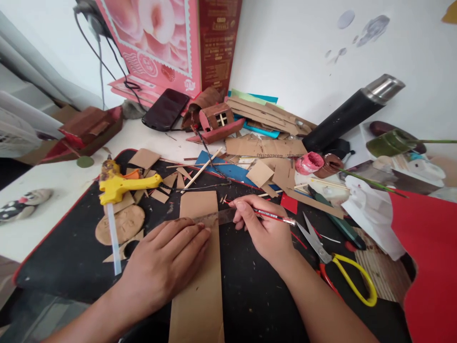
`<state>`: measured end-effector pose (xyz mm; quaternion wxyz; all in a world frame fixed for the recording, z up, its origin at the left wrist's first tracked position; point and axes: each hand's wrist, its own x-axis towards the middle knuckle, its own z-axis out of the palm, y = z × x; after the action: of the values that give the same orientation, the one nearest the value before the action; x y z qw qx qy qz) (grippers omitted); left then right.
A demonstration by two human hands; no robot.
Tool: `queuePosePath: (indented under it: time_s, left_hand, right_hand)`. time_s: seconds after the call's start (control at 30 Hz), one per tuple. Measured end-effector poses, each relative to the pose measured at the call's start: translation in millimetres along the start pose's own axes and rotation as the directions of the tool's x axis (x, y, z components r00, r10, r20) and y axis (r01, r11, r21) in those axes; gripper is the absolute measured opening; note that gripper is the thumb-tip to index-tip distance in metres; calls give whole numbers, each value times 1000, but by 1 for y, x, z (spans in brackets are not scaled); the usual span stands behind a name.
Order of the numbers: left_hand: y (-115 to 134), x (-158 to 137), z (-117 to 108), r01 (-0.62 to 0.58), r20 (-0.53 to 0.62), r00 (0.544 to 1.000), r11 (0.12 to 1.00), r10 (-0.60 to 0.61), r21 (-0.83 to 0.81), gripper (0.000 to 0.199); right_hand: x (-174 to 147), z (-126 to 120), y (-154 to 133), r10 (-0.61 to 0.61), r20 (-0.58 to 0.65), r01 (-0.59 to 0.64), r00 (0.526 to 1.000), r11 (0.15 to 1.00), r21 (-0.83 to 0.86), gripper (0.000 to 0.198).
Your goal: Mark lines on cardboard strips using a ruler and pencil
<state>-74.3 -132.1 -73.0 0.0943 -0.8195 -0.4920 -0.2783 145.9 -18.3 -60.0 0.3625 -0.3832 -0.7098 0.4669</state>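
Note:
My left hand [167, 259] lies flat, fingers stretched out. It presses a clear ruler [207, 219] down across a long strip of brown cardboard [197, 312]. The ruler's right end reaches past the strip's edge, and its left part is hidden under my fingers. In my right hand [266, 231] a red-and-black pencil [266, 213] is pinched, its tip pointing left, just above the ruler's right end. Scissors [330, 259] with yellow and red handles lie by my right forearm. Left of my left hand is a yellow glue gun [121, 183] with a glue stick [114, 238].
Cardboard scraps [144, 157] and thin wooden sticks [202, 169] litter the black mat [64, 257]. Behind stand small boat models [217, 121], a phone [166, 109] and a pink box [153, 43]. A black thermos [352, 112], paint jars [309, 163] and red paper [424, 267] are at right.

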Motion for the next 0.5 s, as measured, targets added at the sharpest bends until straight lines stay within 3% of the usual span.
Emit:
queuePosePath:
  time_s: [0.5]
  left_hand:
    - [1, -1, -3, 20, -40, 999, 999, -19, 29, 16]
  right_hand:
    - [-2, 0, -1, -77, 16, 78, 997, 993, -85, 28]
